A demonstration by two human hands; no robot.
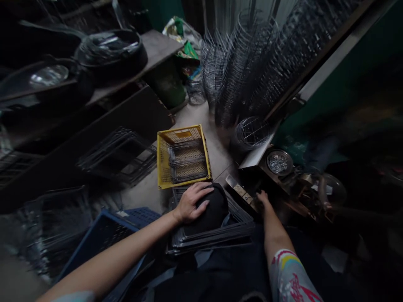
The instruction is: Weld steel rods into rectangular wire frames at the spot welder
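Observation:
My left hand lies with its fingers stretched over a rounded black cloth-like thing, whose kind I cannot make out. Under it is a stack of rectangular wire frames in front of my body. My right hand reaches forward to the right, beside a dark part of the bench with a pale, worn block next to it. Shadow and blur hide most of its fingers, and whatever they touch does not show. Beyond the stack, a yellow plastic crate holds more wire frames.
A blue crate and more wire frames lie to the left. Tall stacks of round wire racks lean at the back. A bowl of small metal pieces sits on the right. Black basins stand on a bench at upper left.

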